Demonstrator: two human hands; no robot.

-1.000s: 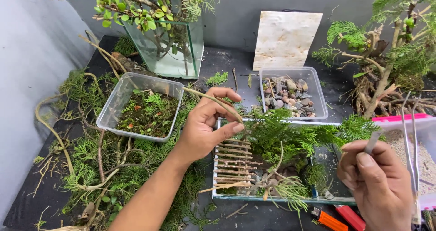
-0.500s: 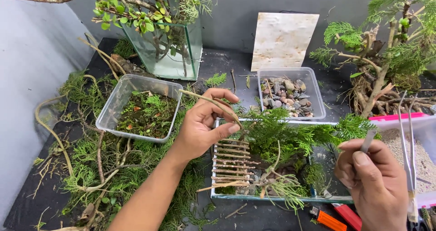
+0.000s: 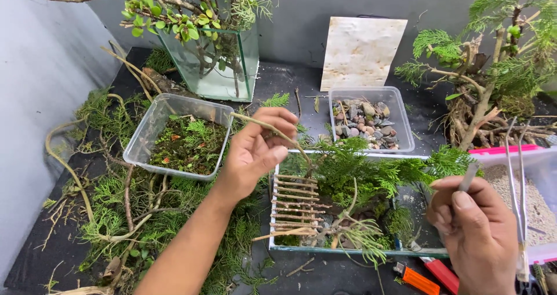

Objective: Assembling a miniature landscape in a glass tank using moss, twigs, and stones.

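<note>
Planting a cypress sprig in a shallow glass tray, part furnished

Left hand pinches the sprig's bare stem over the tray; twig ladder and greenery placed (pebble tub untouched); right hand grasps, probably, tweezers

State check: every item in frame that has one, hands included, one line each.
left hand: pinching a thin twig, raised over the tray
right hand: closed on a slim grey tool
glass tray: planted with green fronds, small stick ladder lying inside
moss tub: open, partly filled
pebble tub: open, holding stones
glass tank: upright, branch inside
tweezers: upright, tips apart
</note>
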